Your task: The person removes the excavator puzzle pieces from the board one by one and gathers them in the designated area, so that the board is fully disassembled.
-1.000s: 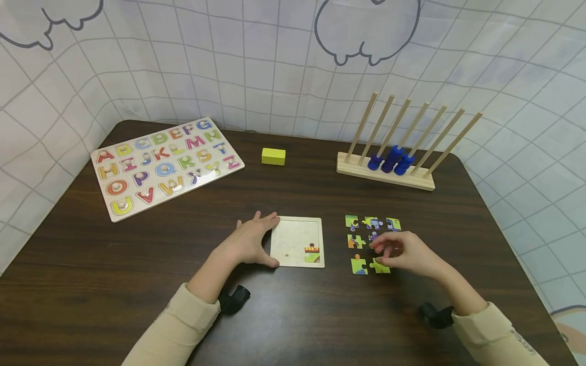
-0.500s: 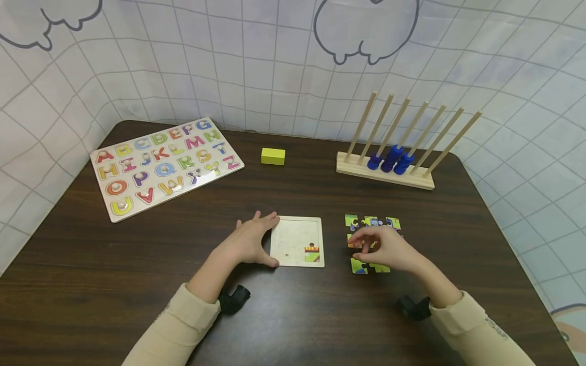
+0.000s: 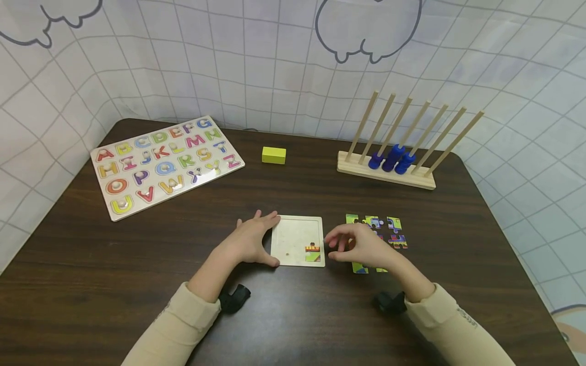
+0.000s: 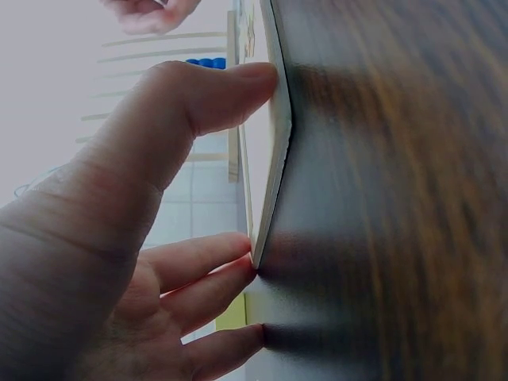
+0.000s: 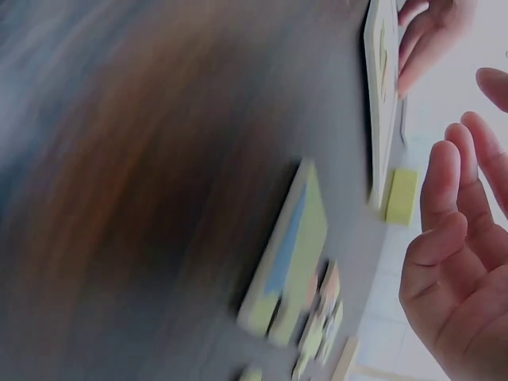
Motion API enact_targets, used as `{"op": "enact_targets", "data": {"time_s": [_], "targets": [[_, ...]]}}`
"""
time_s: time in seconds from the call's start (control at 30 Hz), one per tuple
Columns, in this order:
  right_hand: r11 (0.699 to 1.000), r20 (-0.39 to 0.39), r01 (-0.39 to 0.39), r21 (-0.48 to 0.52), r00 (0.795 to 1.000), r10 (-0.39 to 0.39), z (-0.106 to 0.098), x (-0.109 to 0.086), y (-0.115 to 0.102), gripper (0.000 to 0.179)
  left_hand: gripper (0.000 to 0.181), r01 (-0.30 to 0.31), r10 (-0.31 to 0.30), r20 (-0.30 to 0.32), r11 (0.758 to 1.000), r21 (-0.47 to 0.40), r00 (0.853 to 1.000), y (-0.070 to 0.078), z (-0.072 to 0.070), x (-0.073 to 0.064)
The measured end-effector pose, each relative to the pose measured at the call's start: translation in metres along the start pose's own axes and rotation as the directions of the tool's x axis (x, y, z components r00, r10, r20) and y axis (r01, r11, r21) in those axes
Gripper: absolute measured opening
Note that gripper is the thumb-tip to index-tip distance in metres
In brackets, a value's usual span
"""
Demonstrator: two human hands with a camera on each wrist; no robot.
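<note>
My left hand (image 3: 251, 239) rests along the left side of a small square puzzle tray (image 3: 293, 229), thumb and fingertips at its edge. In the left wrist view, the thumb (image 4: 246, 87) presses on the tray's rim. One jigsaw piece (image 3: 313, 254), green with a red and yellow band, lies in the tray's lower right corner. Just right of the tray hovers my right hand (image 3: 359, 246), fingers loosely bent, thumb apart, nothing visible between them. It partly covers several loose jigsaw pieces; a green and blue piece (image 5: 298, 238) shows beneath it in the right wrist view.
A wooden alphabet board (image 3: 167, 168) lies at the back left of the dark table (image 3: 293, 315). A yellow block (image 3: 273, 155) stands behind the tray. At the back right is a peg stand (image 3: 386, 175) with upright rods and blue beads.
My right hand has moved left from over the loose pieces to beside the tray's right edge. The left hand and the tray have stayed put.
</note>
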State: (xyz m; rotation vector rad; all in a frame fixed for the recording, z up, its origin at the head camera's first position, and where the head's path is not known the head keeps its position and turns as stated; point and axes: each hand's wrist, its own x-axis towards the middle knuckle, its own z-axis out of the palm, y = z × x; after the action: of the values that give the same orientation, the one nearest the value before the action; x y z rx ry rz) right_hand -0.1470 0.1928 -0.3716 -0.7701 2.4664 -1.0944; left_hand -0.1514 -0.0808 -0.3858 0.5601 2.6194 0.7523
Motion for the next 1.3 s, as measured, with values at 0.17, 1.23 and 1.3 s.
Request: {"op": "enact_targets", "data": {"time_s": [0.17, 1.23, 1.3], "targets": [[1.0, 0.014, 0.008, 0.025, 1.0, -0.008, 0.008, 0.008, -0.005, 0.023, 0.097, -0.004, 0.004, -0.003, 1.0, 0.003, 1.0, 0.0, 0.0, 0.0], [0.98, 0.03, 0.003, -0.2, 1.0, 0.003, 0.023, 0.026, -0.01, 0.033, 0.097, 0.005, -0.005, 0.0, 1.0, -0.002, 1.0, -0.001, 0.001, 0.001], [0.976, 0.035, -0.007, -0.219, 0.999, 0.015, 0.023, 0.026, -0.011, 0.035, 0.097, 0.006, -0.006, 0.0, 1.0, -0.001, 1.0, -0.002, 0.001, 0.002]]}}
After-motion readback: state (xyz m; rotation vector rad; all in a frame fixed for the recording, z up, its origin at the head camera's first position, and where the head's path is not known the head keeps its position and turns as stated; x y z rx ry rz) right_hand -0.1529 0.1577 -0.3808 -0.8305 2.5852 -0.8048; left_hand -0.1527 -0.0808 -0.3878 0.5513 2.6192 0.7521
